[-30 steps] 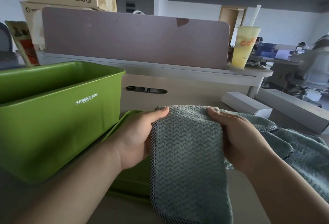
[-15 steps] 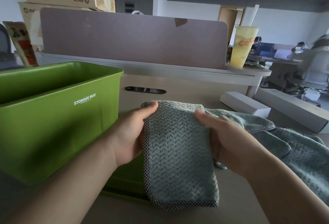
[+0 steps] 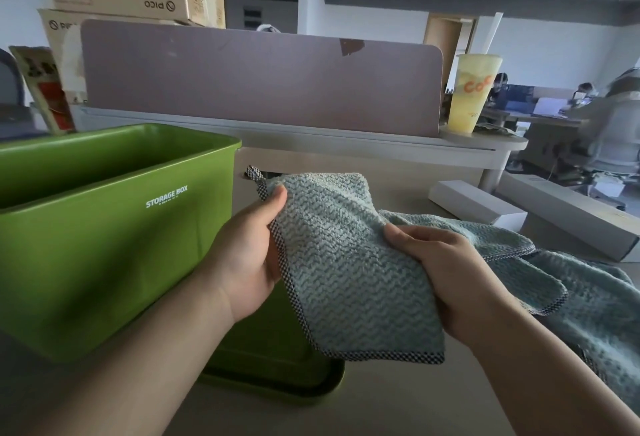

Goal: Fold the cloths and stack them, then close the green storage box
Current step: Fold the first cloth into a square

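Progress: early-mid, judging by layout; one folded cloth point(image 3: 349, 269) is up in the air between both hands, looks folded to a small rectangle w/ checked trim at the bottom edge; other cloths point(image 3: 588, 297) lie rumpled on the table point(image 3: 398, 401) to the right, not folded; no stack visible anywhere yet; green storage box point(image 3: 104, 245) stands open at left, the inside that shows has nothing in it; its lid point(image 3: 277, 366) lies flat on the table at the box's front, below the left forearm, not on the box. Left to do, prob.: set this one down, fold the rest, stack, lid on.

Grip: left hand point(image 3: 249, 255) pinches the cloth's left edge near the top corner, thumb on top just below the small hanging loop, fingers behind the fabric and hidden; right hand point(image 3: 450, 276) pinches the right edge, thumb on top, fingers curled under, also hidden; so both hands grip the cloth, neither is free.

Cloth pos.: right of the box, not touching it; held tilted above the table, lower edge hanging free over the lid's right end; the other cloths sit just behind and beside the right hand.
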The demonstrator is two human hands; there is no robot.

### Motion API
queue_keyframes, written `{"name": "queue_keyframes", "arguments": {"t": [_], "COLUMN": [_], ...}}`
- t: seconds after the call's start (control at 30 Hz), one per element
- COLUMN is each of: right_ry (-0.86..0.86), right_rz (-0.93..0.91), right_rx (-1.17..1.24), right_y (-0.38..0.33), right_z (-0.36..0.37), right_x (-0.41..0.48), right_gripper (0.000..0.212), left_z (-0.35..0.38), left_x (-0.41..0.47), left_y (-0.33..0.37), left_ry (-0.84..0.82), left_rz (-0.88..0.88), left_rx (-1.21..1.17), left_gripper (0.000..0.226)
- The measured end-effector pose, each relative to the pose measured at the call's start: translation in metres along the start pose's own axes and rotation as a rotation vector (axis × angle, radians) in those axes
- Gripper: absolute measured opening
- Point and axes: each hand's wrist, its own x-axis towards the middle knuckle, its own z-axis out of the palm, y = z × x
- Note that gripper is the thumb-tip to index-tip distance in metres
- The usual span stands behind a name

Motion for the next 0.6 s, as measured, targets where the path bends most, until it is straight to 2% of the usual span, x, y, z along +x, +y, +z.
{"name": "queue_keyframes", "arguments": {"t": [0.07,0.2,0.33,0.5,0.6], "right_ry": [-0.008,-0.205,-0.097,-0.18,-0.14], "right_rz": [0.001,0.151,0.097,0.084,-0.001], "right_rx": [0.0,-0.023,-0.049,-0.089,-0.181], "right_y": [0.0,0.002,0.008,0.011,0.017], "right_z": [-0.002,0.0,-0.001,-0.001,0.001], "right_x": [0.003,0.001,0.004,0.007,0.008], "right_gripper": [0.022,0.038,0.028,0.029,0.029], "left_z": [0.0,-0.001,-0.003,-0.008,-0.012], "left_x": [0.0,0.0,0.002,0.007,0.01], "left_y": [-0.002,0.001,0.004,0.004,0.005], "left_ry": [-0.01,0.028,0.07,0.101,0.118], "left_rz": [-0.005,-0.001,0.014,0.026,0.027], "left_rx": [0.002,-0.023,-0.097,-0.153,-0.182], "left_gripper": [0.035,0.036,0.035,0.037,0.037]}}
